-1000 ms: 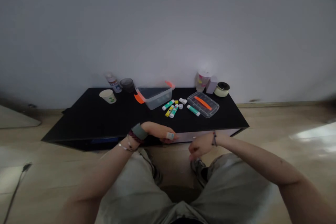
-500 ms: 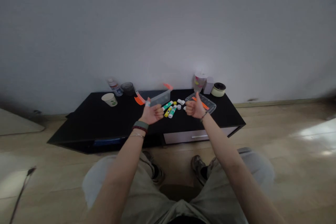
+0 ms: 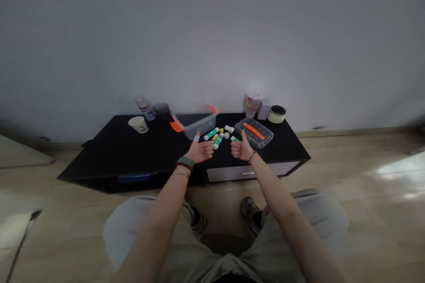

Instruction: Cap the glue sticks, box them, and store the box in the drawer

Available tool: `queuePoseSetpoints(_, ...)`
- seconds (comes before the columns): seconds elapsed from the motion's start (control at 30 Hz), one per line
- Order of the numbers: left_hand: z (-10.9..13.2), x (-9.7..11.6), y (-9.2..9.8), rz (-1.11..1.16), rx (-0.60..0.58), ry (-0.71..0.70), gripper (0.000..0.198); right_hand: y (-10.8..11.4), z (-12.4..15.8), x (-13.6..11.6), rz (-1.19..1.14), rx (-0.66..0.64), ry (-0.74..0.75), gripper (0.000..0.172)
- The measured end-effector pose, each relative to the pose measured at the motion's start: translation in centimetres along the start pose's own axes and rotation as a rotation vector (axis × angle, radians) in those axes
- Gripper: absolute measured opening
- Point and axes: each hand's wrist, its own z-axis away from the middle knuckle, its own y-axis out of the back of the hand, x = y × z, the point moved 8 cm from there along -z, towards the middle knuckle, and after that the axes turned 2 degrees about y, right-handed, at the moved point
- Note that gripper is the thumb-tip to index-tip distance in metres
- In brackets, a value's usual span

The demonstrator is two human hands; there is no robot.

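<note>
Left hand (image 3: 200,151) and right hand (image 3: 241,149) are making empty fists, thumbs up.
Four glue sticks (image 3: 218,140) are lying mid-way along the counter (image 3: 133,154), beside one box (image 3: 195,124) and one lid (image 3: 254,132); labels unreadable.

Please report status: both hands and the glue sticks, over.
Left hand and right hand fisted, thumbs up, holding nothing. Glue sticks lie loose on table, beside open box. Nothing blocks them.

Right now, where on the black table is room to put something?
Free: the front-left stretch of the black table, before the paper cup. Crowded: glue sticks between clear bin and lid, beyond left hand and right hand.
</note>
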Motion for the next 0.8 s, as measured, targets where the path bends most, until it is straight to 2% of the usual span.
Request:
queuePoseSetpoints(0.3, 0.2, -0.2, 0.5, 0.007, 0.023, -0.002, 0.068, -0.7, 0.0, 0.0, 0.021, -0.023, 0.025, 0.072)
queuePoseSetpoints(0.43, 0.0, 0.0, 0.8, -0.004, 0.026, -0.011, 0.066, -0.7, -0.4, -0.2, 0.153, -0.02, 0.056, 0.069)
queuePoseSetpoints(0.47, -0.1, 0.0, 1.0, -0.016, 0.04, -0.017, 0.065, -0.4, -0.5, -0.4, 0.23, 0.025, 0.076, 0.068)
queuePoseSetpoints(0.5, -0.3, 0.1, 1.5, -0.037, 0.079, -0.032, 0.064, 0.4, -0.5, -0.7, 0.354, 0.137, 0.109, 0.066)
queuePoseSetpoints(0.6, -0.8, 0.4, 3.8, -0.122, 0.285, -0.119, 0.057, 3.5, 1.3, -2.9, 0.813, 0.689, 0.24, 0.056)
queuePoseSetpoints(0.63, -0.9, 0.4, 4.6, -0.145, 0.35, -0.15, 0.054, 4.1, 2.4, -3.5, 0.927, 0.847, 0.274, 0.05)
queuePoseSetpoints(0.67, -0.9, 0.2, 5.2, -0.16, 0.398, -0.175, 0.052, 4.6, 3.3, -3.8, 1.002, 0.953, 0.294, 0.043)
queuePoseSetpoints(0.73, -0.9, -0.7, 6.0, -0.176, 0.435, -0.194, 0.048, 5.3, 4.4, -3.7, 1.065, 1.026, 0.304, 0.026)
queuePoseSetpoints(0.8, -0.5, -1.9, 6.3, -0.194, 0.444, -0.184, 0.043, 6.0, 5.3, -3.5, 1.212, 1.091, 0.273, 0.022)
